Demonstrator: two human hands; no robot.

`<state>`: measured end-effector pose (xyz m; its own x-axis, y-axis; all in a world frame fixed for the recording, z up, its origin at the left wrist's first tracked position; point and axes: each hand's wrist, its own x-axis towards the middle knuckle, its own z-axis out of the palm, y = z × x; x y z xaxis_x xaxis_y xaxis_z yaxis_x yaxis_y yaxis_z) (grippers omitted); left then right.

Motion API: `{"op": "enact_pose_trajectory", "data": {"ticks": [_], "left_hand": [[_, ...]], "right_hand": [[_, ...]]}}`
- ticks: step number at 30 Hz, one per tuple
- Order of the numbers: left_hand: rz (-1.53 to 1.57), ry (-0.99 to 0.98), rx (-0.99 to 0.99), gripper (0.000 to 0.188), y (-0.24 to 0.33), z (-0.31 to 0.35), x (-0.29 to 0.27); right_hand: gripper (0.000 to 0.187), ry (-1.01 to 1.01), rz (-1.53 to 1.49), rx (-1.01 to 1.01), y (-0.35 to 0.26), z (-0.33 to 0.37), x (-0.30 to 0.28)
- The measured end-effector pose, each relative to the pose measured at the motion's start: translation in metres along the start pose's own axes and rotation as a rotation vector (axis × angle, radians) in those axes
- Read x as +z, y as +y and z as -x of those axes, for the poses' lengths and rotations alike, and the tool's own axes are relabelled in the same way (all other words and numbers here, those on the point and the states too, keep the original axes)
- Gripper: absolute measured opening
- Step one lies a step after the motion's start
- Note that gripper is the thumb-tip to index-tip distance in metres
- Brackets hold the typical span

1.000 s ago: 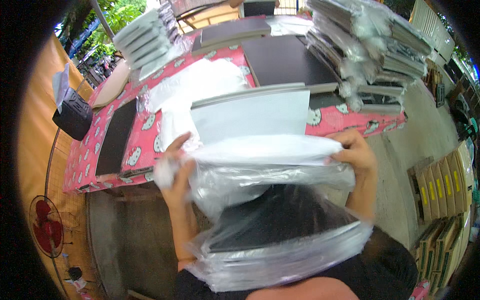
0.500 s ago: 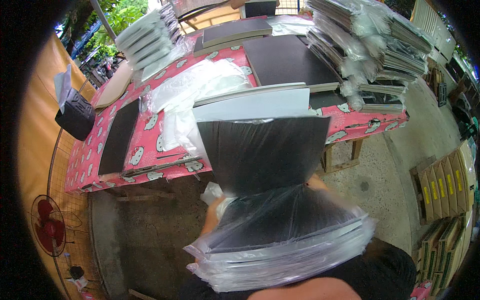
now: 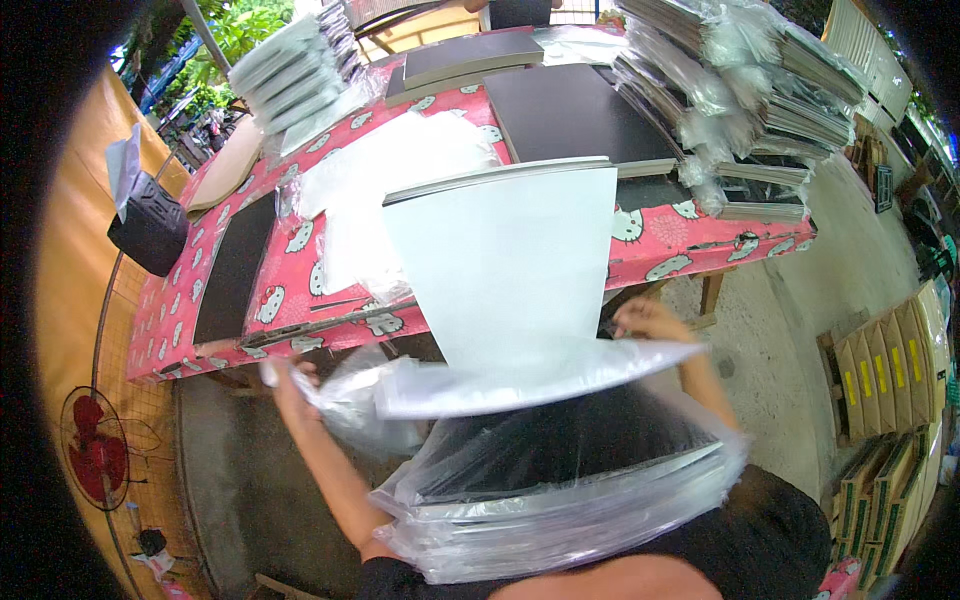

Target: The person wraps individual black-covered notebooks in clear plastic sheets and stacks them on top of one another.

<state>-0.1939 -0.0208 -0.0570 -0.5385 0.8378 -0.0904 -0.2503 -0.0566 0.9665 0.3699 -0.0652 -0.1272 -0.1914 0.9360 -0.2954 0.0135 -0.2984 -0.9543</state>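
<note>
We see a pink patterned table (image 3: 655, 245) bearing white plastic sheeting (image 3: 390, 165), a narrow black board (image 3: 236, 270), a broad black board (image 3: 580, 115), and plastic-wrapped stacks (image 3: 740, 100) at right.

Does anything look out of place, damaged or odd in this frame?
Two minor things. The pink cat-print tablecloth looks worn near the table's front right corner, where dark patches break its edge. The tall stack of plastic-wrapped panels on the right looks ragged, its layers uneven and plastic crumpled. I see no spill.
</note>
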Motion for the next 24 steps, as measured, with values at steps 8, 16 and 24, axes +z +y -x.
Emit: {"op": "enact_pose_trajectory", "data": {"ticks": [8, 16, 24], "left_hand": [[-0.084, -0.654, 0.338, 0.053, 0.109, 0.151, 0.229], [0.175, -0.713, 0.33, 0.047, 0.077, 0.171, 0.244], [0.289, -0.75, 0.107, 0.034, 0.057, 0.177, 0.233]], "right_hand": [[0.054, -0.193, 0.366, -1.053, -0.242, 0.0, 0.109], [0.019, 0.266, 0.423, -0.976, -0.21, 0.009, 0.131], [0.02, 0.425, 0.475, -1.172, -0.202, 0.019, 0.126]]}}
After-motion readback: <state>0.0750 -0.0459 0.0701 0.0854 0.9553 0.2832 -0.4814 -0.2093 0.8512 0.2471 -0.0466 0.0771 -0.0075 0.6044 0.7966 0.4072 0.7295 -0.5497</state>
